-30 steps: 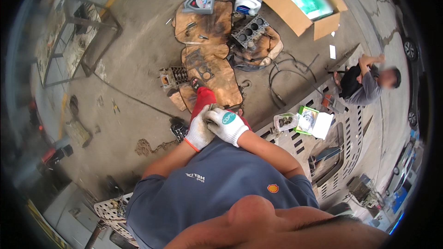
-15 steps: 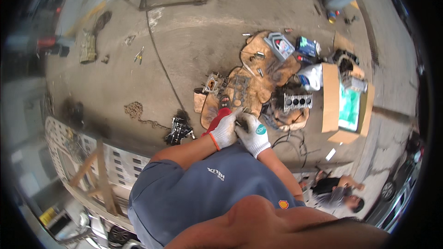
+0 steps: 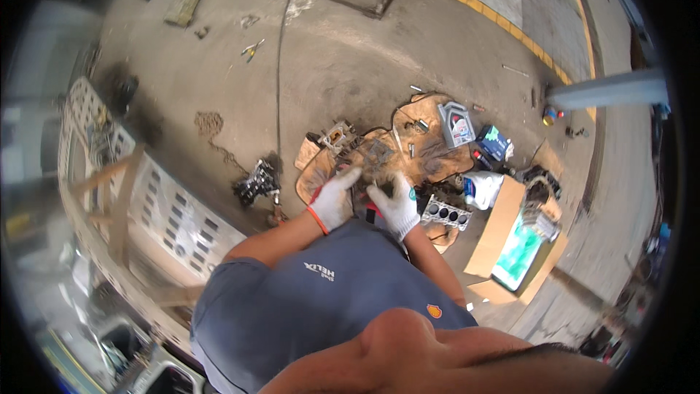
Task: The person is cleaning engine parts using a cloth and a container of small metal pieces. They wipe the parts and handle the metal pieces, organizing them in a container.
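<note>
My left hand point(image 3: 334, 201), in a white knit glove with an orange cuff, is held before my body with its fingers stretched forward. Beside it, a short gap away, my right hand point(image 3: 399, 208) wears a matching glove with a teal mark. Its thumb and fingers are apart, and I see nothing held between them. Beyond the hands, a flat gasket-like plate point(image 3: 375, 153) lies on stained brown cardboard point(image 3: 430, 107). A greasy metal engine part point(image 3: 338, 136) sits at the cardboard's left. An engine block with several round bores point(image 3: 446, 214) is to the right of my right hand.
A grey oil jug point(image 3: 456, 125), a blue box point(image 3: 494, 143) and a white bag point(image 3: 482, 190) stand right. Nearer is an open carton point(image 3: 490, 237) with green lining. Left lie dark metal parts point(image 3: 255, 182), a chain point(image 3: 209, 123) and pliers point(image 3: 252, 49). A metal-framed table point(image 3: 375, 9) stands far off.
My hands were together and have moved apart. The whole view has turned and shifted, so the floor items sit differently in it.
</note>
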Demonstrator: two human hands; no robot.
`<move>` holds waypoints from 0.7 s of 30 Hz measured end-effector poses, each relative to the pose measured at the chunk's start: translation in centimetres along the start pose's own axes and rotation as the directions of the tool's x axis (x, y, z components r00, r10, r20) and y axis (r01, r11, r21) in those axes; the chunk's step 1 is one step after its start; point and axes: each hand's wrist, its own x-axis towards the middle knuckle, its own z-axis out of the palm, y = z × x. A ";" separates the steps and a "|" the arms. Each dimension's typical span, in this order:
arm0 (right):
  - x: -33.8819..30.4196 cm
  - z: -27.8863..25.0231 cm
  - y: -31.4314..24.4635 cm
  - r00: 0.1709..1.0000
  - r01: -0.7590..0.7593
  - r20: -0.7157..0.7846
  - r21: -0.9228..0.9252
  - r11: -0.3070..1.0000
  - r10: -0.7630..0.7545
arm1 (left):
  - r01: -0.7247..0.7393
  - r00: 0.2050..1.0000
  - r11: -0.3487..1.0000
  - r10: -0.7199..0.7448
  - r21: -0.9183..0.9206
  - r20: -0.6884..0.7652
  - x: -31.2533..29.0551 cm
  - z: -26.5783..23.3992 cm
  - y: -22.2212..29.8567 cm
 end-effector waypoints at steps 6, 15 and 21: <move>0.5 -6.0 1.9 0.964 -0.244 0.193 0.367 0.897 0.183 | -0.225 0.973 0.970 0.229 -0.092 0.034 -1.2 3.0 -2.7; -0.3 -4.5 1.9 0.961 -0.064 0.275 0.142 0.988 0.023 | -0.289 0.957 0.938 0.286 -0.192 -0.043 -4.8 4.2 -3.8; 1.4 1.3 1.9 0.917 0.019 0.393 0.102 0.995 -0.058 | -0.255 0.966 0.956 0.247 -0.145 -0.072 -5.7 0.1 -3.2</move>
